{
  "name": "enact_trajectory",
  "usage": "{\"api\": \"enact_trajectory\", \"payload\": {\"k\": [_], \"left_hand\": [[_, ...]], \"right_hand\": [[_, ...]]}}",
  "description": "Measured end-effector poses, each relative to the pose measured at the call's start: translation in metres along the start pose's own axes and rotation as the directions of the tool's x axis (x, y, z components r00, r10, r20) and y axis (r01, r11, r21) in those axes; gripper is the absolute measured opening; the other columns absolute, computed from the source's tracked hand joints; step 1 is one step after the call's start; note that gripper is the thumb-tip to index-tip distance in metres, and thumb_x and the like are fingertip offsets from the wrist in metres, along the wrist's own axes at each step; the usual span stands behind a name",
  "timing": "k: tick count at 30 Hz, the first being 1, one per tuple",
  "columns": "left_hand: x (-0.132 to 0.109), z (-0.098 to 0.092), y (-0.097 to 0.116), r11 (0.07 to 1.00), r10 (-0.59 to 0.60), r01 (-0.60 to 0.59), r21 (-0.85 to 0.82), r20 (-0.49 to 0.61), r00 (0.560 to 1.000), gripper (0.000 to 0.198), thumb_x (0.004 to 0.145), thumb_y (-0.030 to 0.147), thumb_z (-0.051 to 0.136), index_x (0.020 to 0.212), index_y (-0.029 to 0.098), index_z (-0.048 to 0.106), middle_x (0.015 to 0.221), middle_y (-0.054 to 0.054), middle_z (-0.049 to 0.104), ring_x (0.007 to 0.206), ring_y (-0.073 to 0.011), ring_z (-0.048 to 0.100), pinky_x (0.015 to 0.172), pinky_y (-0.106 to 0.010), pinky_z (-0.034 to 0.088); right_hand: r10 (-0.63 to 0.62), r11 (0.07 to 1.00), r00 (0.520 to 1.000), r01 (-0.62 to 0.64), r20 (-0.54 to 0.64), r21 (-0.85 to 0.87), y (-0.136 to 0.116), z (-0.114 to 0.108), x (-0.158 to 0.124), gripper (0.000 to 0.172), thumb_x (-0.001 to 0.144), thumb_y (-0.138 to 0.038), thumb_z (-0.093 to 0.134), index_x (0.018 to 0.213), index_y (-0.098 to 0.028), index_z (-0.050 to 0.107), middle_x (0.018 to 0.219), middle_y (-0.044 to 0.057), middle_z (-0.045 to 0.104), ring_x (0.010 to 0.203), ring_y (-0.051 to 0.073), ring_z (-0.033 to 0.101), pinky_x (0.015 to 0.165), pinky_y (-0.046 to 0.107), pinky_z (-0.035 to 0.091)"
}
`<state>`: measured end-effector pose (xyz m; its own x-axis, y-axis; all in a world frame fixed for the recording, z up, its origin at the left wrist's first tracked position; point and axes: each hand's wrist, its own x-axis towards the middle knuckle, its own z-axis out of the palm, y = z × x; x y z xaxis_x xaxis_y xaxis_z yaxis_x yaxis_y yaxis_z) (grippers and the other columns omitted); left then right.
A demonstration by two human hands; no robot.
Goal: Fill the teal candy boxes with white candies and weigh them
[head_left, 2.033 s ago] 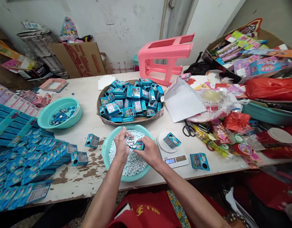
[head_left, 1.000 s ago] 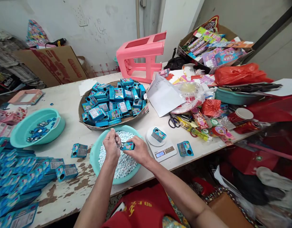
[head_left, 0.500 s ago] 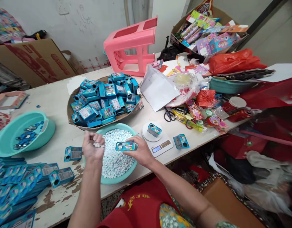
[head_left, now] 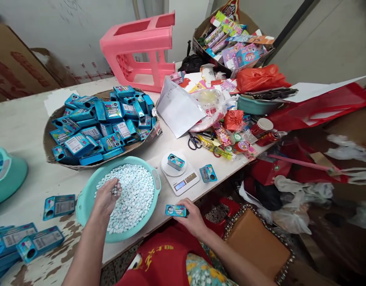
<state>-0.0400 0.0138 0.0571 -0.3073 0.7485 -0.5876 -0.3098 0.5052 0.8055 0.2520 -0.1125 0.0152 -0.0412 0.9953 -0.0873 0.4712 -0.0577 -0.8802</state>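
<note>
My left hand (head_left: pixel 104 198) is over the turquoise basin (head_left: pixel 83 206) of small white candies (head_left: pixel 132 194), its fingers curled around a few of them. My right hand (head_left: pixel 194 217) grips a small blue candy box (head_left: pixel 175 210) with a printed top, at the table's front edge, to the right of the basin. On the white kitchen scale (head_left: pixel 185 180) another blue box (head_left: pixel 176 161) rests on the round plate. One more blue box (head_left: pixel 208 173) lies on the table right of the scale.
A cardboard tray (head_left: pixel 78 163) heaped with blue boxes stands behind the basin. At left are a second turquoise basin (head_left: pixel 12 174) and more blue boxes (head_left: pixel 41 242). Scissors (head_left: pixel 194 142), bags and wrappers clutter the right side. A pink stool (head_left: pixel 138 51) lies at the back.
The view has turned right, shifting everything left. My right hand has moved the blue box from above the basin to beside it, at the front edge. My left hand stays over the basin with candies.
</note>
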Motion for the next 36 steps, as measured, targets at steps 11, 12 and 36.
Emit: {"api": "enact_trajectory", "payload": {"k": [11,12,36], "left_hand": [[0.014,-0.002,-0.024,0.431,0.500,-0.420,0.799,0.177,0.848,0.023,0.070,0.039,0.063,0.085,0.023,0.067,0.103,-0.009,0.065,0.103,-0.0319,0.054,0.084,-0.040,0.042],[0.014,0.000,-0.023,0.467,0.512,-0.412,0.782,0.141,0.848,0.026,0.072,0.042,0.061,0.088,0.023,0.067,0.105,-0.010,0.065,0.104,-0.0321,0.054,0.087,-0.041,0.041],[-0.014,0.051,0.006,0.581,-0.154,0.170,-0.796,0.098,0.983,0.024,0.089,0.025,0.047,0.077,0.011,0.061,0.075,-0.008,0.064,0.067,-0.0138,0.063,0.060,-0.024,0.050]], "right_hand": [[-0.102,0.991,0.932,0.064,-0.347,-0.119,0.010,-0.008,0.067,0.066,0.070,-0.034,0.074,0.127,-0.019,0.043,0.122,0.014,0.051,0.114,0.027,0.050,0.095,0.043,0.043],[-0.082,0.992,0.915,0.036,-0.395,-0.123,0.011,-0.011,0.086,0.064,0.072,-0.035,0.072,0.127,-0.018,0.043,0.122,0.015,0.051,0.113,0.027,0.050,0.093,0.043,0.044],[-0.498,0.711,0.830,0.557,0.253,-0.429,-0.143,0.032,0.143,0.024,0.075,-0.027,0.070,0.099,-0.024,0.066,0.085,0.002,0.064,0.087,0.023,0.058,0.081,0.036,0.035]]}}
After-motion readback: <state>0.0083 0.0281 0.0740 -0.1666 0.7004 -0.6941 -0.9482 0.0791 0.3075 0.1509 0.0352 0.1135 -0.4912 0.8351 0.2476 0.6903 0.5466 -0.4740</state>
